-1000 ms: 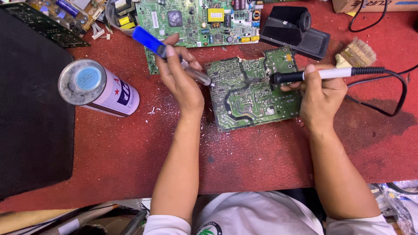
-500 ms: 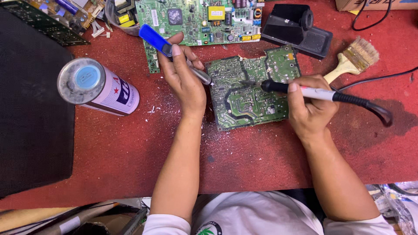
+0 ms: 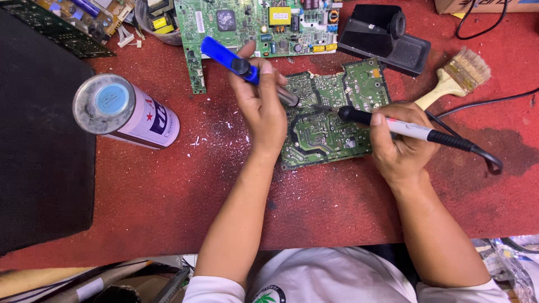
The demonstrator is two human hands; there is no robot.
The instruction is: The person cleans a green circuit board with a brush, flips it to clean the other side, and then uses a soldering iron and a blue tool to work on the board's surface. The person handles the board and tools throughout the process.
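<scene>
My workbench (image 3: pixel 168 213) is covered in a worn red mat, dusted with pale flecks and crumbs near its middle and stained darker toward the right edge. A big black slab (image 3: pixel 39 140) lies over the left edge and hides that side. Along the far edge, clutter crowds the bench. Light falls evenly from above, with soft shadows. Below the near edge, at the left corner, I see pale boards (image 3: pixel 50 280); at the right corner, crumpled clear plastic (image 3: pixel 505 264).
</scene>
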